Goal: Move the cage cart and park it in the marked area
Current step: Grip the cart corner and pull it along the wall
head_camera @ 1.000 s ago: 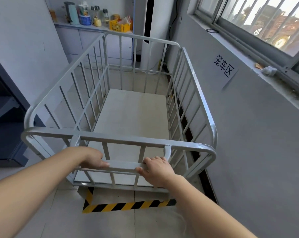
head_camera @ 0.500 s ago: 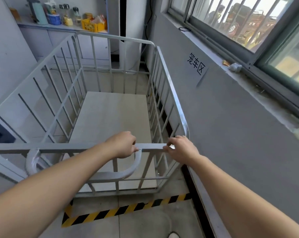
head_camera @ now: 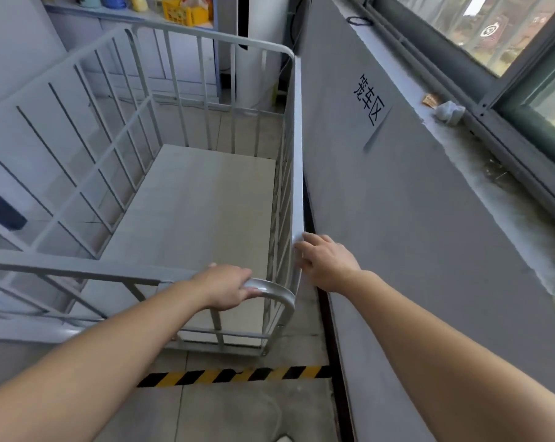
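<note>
Left hand [head_camera: 228, 287] grips cage cart [head_camera: 298, 154], right hand [head_camera: 324, 263] touches

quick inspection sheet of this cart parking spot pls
surface: tiled floor, black-yellow tape across it at the cart's near end.
job's things: cage cart, right side close along the wall, beyond the tape.
clutter: yellow crate on far shelf; pale wad on windowsill.
hands: left hand grips near corner rail; right hand rests straight fingers on side rail.
cables: dark cord looped on windowsill.
surroundings: paper sign on wall, window.
</note>
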The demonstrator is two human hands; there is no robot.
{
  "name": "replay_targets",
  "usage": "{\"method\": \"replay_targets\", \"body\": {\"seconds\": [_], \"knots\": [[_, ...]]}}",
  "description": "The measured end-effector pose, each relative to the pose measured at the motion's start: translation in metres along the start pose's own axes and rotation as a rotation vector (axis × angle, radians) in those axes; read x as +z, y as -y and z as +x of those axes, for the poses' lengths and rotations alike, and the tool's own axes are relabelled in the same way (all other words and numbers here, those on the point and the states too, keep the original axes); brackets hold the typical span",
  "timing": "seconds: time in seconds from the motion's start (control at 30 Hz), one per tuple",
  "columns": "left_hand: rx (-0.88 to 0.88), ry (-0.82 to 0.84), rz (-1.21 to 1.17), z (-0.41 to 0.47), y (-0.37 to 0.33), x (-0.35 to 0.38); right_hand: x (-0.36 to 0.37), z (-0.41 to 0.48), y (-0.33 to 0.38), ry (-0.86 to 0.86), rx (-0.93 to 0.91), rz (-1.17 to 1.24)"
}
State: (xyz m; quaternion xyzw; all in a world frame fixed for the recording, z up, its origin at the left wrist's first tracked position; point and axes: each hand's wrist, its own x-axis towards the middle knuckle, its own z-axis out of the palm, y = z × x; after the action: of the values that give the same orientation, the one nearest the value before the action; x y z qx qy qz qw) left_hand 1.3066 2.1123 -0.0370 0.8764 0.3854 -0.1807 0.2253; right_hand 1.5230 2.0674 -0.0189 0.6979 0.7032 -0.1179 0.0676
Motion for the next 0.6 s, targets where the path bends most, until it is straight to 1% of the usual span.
{"method": "replay_targets", "body": {"seconds": [0.13, 0.3, 0.6], "knots": [[-0.020, 0.041, 0.036, -0.002, 0.002, -0.003, 0.003, 0.016, -0.006, 0.032, -0.109, -0.050], [-0.031, 0.082, -0.018, -0.003, 0.007, -0.004, 0.000, 0.028, -0.002, 0.065, -0.184, -0.092], [-0.020, 0.068, -0.018, -0.015, 0.022, 0.005, 0.003, 0.025, 0.015, 0.025, -0.227, -0.159]]}}
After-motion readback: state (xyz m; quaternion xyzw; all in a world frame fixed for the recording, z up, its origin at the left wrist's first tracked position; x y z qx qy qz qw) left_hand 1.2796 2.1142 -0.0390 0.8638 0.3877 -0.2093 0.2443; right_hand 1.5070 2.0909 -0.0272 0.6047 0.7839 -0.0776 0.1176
